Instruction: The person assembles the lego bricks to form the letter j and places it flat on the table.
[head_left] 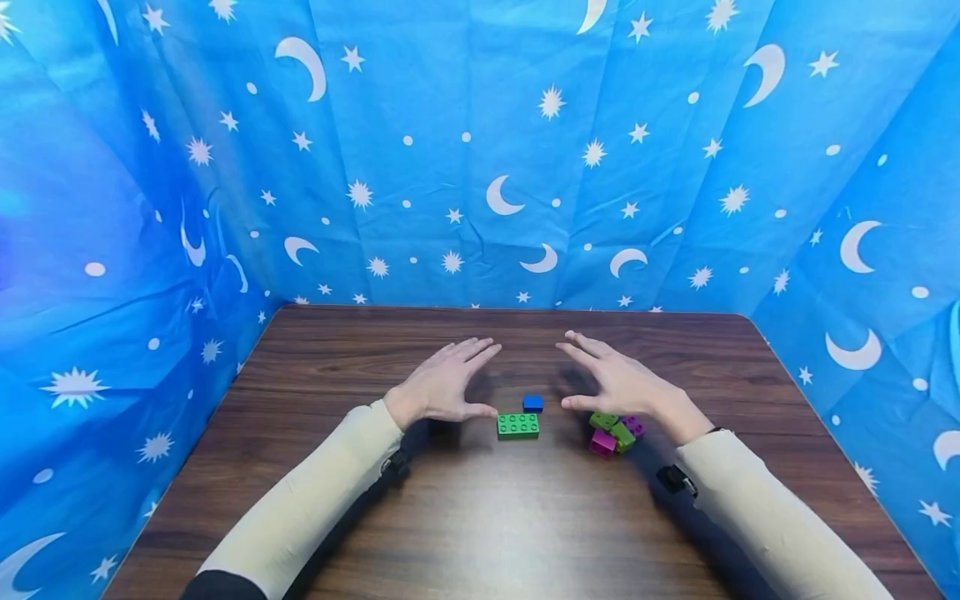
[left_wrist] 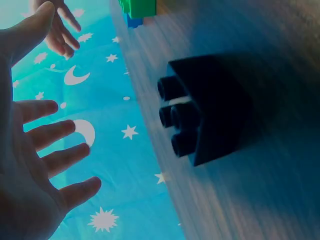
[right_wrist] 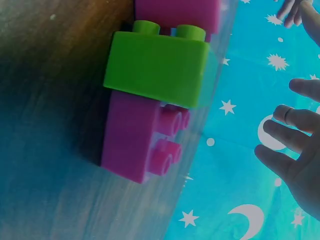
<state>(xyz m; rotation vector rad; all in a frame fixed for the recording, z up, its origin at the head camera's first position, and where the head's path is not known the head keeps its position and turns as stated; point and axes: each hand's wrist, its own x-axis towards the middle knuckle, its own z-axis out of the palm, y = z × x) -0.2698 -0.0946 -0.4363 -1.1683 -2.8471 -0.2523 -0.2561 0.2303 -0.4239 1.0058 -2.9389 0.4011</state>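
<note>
My left hand (head_left: 446, 383) hovers over the table with its fingers spread and holds nothing. Its thumb tip is close to the left end of a bright green brick (head_left: 518, 427) with two rows of studs. Just behind that brick lies a small blue brick (head_left: 533, 404). A dark studded brick (left_wrist: 212, 110) shows beneath the left wrist; the head view mostly hides it. Across from it, my right hand (head_left: 626, 383) is also spread and holds nothing. Below its palm sits a small cluster of bricks, among them a lime green brick (right_wrist: 155, 67) and a purple brick (right_wrist: 130, 135).
The bricks lie on a dark wood-grain table (head_left: 487, 525). A blue cloth (head_left: 450, 167) with white moons and stars hangs behind the table and along both sides. Small black devices sit under the left wrist (head_left: 393, 461) and right wrist (head_left: 677, 480).
</note>
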